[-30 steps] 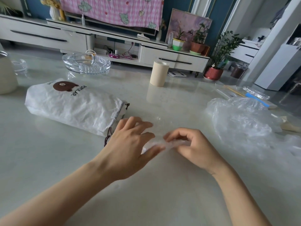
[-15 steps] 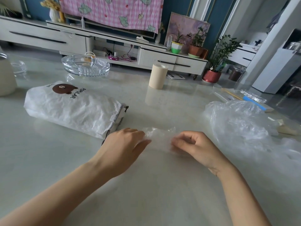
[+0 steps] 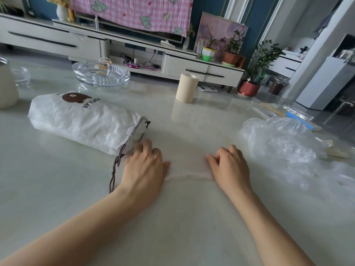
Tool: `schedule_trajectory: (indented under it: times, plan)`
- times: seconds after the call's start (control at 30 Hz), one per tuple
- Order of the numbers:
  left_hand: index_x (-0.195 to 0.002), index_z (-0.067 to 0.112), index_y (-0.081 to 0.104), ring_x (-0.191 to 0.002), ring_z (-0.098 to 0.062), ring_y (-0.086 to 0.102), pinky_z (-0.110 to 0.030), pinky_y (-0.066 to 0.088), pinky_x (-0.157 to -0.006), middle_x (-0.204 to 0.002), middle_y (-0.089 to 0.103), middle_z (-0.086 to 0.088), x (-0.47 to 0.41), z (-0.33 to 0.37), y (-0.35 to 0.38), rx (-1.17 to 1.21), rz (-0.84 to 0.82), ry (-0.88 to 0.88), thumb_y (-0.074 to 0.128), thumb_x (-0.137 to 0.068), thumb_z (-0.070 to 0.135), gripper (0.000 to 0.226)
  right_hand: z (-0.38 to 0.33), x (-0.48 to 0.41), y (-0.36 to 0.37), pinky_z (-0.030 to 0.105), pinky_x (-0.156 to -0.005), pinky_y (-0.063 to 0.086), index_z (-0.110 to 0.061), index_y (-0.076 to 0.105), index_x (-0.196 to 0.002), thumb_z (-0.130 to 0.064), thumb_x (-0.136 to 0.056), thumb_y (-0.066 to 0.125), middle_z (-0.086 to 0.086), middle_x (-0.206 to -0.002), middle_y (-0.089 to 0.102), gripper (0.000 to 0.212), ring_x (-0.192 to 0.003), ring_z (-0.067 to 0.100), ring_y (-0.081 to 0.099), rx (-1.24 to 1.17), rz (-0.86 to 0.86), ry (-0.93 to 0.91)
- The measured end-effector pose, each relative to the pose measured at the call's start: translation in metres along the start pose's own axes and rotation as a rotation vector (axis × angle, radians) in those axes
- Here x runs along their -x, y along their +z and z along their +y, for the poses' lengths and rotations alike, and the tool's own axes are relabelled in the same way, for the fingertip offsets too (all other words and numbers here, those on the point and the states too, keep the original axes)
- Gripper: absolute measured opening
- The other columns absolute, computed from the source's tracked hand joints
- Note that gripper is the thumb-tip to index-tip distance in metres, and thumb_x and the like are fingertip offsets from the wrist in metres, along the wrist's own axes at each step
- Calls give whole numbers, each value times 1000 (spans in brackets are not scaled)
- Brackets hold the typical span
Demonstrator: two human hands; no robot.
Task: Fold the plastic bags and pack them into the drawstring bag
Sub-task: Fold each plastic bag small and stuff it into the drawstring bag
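Note:
A thin clear plastic bag [image 3: 189,170] lies spread flat on the pale table [image 3: 192,227], hard to see apart from its near edge. My left hand [image 3: 144,169] presses its left end with fingers laid forward and thumb out. My right hand [image 3: 229,167] holds its right end with curled fingers. The white drawstring bag [image 3: 82,121], printed with a brown bear, lies on its side to the left. Its mouth faces my left fingertips and its dark cord [image 3: 114,170] trails beside my left wrist. A heap of crumpled clear plastic bags [image 3: 278,143] sits to the right.
A beige paper roll [image 3: 186,87] stands at the table's middle back, and a glass dish [image 3: 100,74] sits behind the drawstring bag. A cream jug [image 3: 6,89] is at the far left. Packets and a blue item [image 3: 295,117] lie at the far right edge.
My hands have moved apart, drawing the small bunched plastic bag out flat between them. My left hand now sits close to the drawstring bag's mouth.

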State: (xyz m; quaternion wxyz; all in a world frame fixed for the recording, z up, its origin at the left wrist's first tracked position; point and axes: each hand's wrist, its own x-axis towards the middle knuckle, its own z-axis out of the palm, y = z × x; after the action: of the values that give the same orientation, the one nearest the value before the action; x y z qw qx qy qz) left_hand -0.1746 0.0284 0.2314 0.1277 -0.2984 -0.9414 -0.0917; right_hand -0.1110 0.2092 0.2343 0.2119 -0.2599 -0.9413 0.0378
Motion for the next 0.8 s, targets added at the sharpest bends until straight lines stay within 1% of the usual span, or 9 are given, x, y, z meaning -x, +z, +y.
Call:
schedule_trajectory:
  times: [0.07, 0.17, 0.27, 0.4, 0.5, 0.57, 0.63, 0.7, 0.8]
  plan:
    - [-99, 14, 53, -108, -27, 44, -33, 37, -77, -111, 43, -5, 0, -1, 2, 172, 27, 38, 39, -96, 43, 32, 5, 0, -2, 36, -77, 40, -6, 59, -85, -40, -94, 48, 16, -100, 55, 37, -98, 34, 53, 35, -26, 33]
    - [-71, 24, 37, -86, -21, 50, -27, 26, -62, -80, 42, 8, 1, -3, -1, 482, 78, 11, 56, -90, 32, 28, 11, 1, -8, 35, -67, 38, -12, 45, -81, -41, -94, 48, 13, -88, 62, 32, -89, 35, 57, -71, -38, 127]
    - [-77, 24, 41, -66, -11, 47, -23, 29, -54, -75, 48, 9, -1, -2, -2, 772, 74, -70, 66, -84, 18, 26, 17, 2, -10, 36, -68, 41, -13, 47, -87, -41, -93, 50, 10, -83, 64, 29, -86, 34, 58, -165, -49, 187]
    - [-87, 27, 59, -60, -5, 48, -7, 36, -49, -78, 54, 7, -3, -7, -11, 1074, -12, -182, 70, -81, 17, 16, 28, 0, -13, 32, -64, 38, -14, 53, -86, -30, -91, 57, 4, -77, 60, 18, -85, 32, 58, -206, -2, 235]
    - [-72, 28, 67, -57, -4, 51, -8, 37, -51, -68, 60, 12, -4, -16, -24, 1173, -142, -149, 73, -80, 24, 10, 28, -2, -22, 27, -59, 39, -12, 57, -81, -19, -87, 64, 0, -70, 59, 11, -73, 23, 55, -651, 29, 276]
    - [-69, 27, 68, -59, 1, 53, -9, 39, -54, -64, 62, 16, -4, -20, -31, 1232, -287, -108, 74, -76, 28, 9, 17, 1, -32, 18, -60, 45, -12, 61, -86, -25, -81, 70, 2, -75, 64, 17, -73, 18, 56, -1052, -157, 218]
    - [-69, 28, 69, -63, 2, 55, -10, 41, -60, -69, 64, 13, -4, -22, -36, 1237, -394, -47, 75, -74, 31, 7, 7, 7, -36, 19, -72, 51, -11, 62, -102, -51, -64, 77, 5, -93, 70, 58, -86, 17, 63, -1279, -457, 98]
    - [-71, 29, 70, -63, 2, 55, -11, 41, -62, -68, 65, 12, -4, -23, -38, 1204, -443, 12, 74, -74, 31, 5, -2, 13, -36, 28, -92, 49, -13, 56, -120, -66, -52, 77, 9, -116, 66, 88, -108, 18, 61, -1264, -743, -7]
    - [-75, 27, 70, -54, 5, 53, -8, 40, -54, -61, 63, 17, -2, -21, -39, 1174, -504, 73, 73, -76, 29, 3, -11, 22, -34, 35, -102, 41, -12, 52, -129, -58, -57, 79, 15, -127, 59, 89, -119, 27, 54, -1178, -1009, -68]
